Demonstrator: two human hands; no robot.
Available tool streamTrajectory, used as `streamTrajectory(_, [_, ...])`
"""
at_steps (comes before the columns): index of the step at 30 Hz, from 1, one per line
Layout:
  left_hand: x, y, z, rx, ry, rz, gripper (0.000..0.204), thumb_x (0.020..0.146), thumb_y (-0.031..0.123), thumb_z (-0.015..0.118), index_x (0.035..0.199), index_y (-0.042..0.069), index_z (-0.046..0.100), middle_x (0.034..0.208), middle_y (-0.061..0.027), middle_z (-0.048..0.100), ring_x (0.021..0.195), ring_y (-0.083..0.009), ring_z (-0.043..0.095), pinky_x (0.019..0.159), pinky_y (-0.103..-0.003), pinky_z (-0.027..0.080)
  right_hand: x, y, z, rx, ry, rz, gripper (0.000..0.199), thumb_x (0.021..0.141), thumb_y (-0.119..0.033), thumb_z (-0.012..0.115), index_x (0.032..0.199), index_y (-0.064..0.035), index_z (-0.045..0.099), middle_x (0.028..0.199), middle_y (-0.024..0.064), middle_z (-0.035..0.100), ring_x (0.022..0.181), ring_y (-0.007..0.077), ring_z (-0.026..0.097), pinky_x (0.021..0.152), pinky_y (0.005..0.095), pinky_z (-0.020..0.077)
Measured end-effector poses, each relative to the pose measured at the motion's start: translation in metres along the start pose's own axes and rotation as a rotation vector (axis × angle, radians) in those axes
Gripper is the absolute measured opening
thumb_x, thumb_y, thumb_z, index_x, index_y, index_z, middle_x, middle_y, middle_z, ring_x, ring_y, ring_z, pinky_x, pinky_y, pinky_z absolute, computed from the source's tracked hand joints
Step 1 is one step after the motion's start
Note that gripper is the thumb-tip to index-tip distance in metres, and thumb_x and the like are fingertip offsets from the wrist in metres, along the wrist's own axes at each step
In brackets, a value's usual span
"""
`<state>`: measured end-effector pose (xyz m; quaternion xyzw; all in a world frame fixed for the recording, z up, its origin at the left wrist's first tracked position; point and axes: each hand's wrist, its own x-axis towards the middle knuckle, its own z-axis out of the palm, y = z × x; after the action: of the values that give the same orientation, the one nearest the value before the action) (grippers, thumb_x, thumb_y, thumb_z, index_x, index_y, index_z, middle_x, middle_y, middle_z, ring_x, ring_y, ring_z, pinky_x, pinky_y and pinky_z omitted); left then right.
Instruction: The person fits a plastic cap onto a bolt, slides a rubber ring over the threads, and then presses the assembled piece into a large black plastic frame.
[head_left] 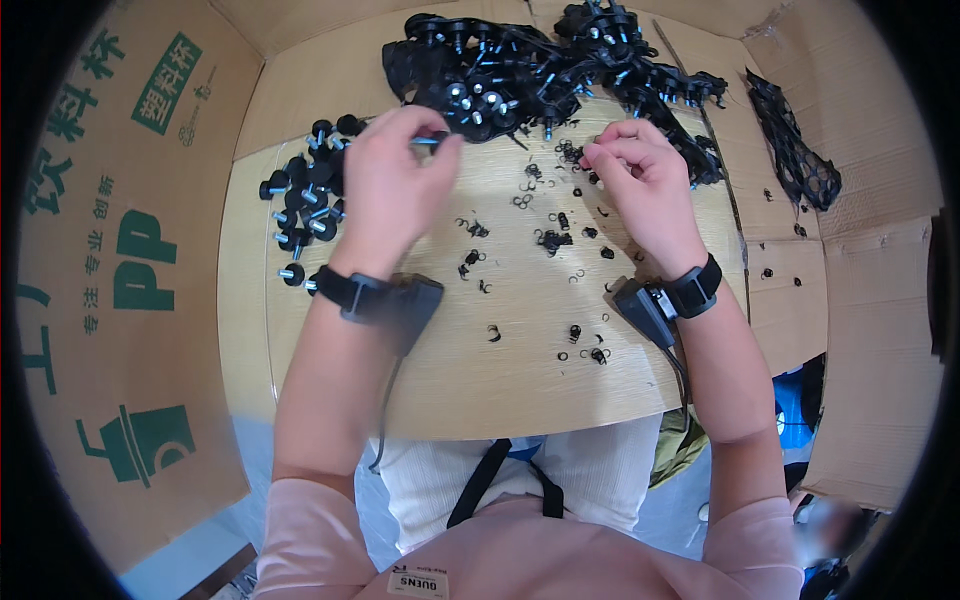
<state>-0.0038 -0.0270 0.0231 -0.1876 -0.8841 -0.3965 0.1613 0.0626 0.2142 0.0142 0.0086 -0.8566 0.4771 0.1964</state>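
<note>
My left hand (390,185) is closed on a levelling foot, whose silver threaded stud (424,141) and a bit of black base show between thumb and fingers. Under and beside that wrist lies a group of similar black round-based feet (318,172) with metal studs. My right hand (648,190) is pinched, thumb against fingertips, over a small cluster of black rings (570,152); whatever it holds is too small to make out. More small black rings and cut bits (552,240) are scattered across the table between my hands.
A large heap of black-based feet tangled in black netting (480,90) fills the table's far side. A loose piece of netting (795,150) lies at the far right. Cardboard walls (150,250) stand at both sides. Both wrists wear black straps with cabled devices (648,312).
</note>
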Motion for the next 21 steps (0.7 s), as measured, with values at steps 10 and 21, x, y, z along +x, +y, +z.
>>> streamTrajectory(10, [0.015, -0.041, -0.047, 0.607, 0.162, -0.185, 0.020, 0.082, 0.023, 0.072, 0.090, 0.005, 0.070, 0.081, -0.0107, 0.065, 0.072, -0.0241, 0.063, 0.067, -0.035, 0.049, 0.002, 0.008, 0.002, -0.084, -0.042, 0.048, 0.014, 0.080, -0.014, 0.073, 0.083, -0.0031, 0.064, 0.085, 0.0048, 0.055, 0.068, 0.0147, 0.051, 0.063, 0.0289, 0.0448])
streamTrajectory(21, [0.013, 0.003, -0.012, -0.104, -0.234, 0.265, 0.019, 0.088, 0.005, 0.063, 0.106, 0.002, 0.068, 0.105, -0.0091, 0.066, 0.084, -0.0182, 0.064, 0.072, -0.027, 0.050, 0.003, 0.006, 0.005, -0.076, -0.114, 0.019, 0.010, 0.082, -0.012, 0.068, 0.086, -0.0023, 0.066, 0.086, 0.0056, 0.057, 0.067, 0.0140, 0.052, 0.063, 0.0284, 0.0452])
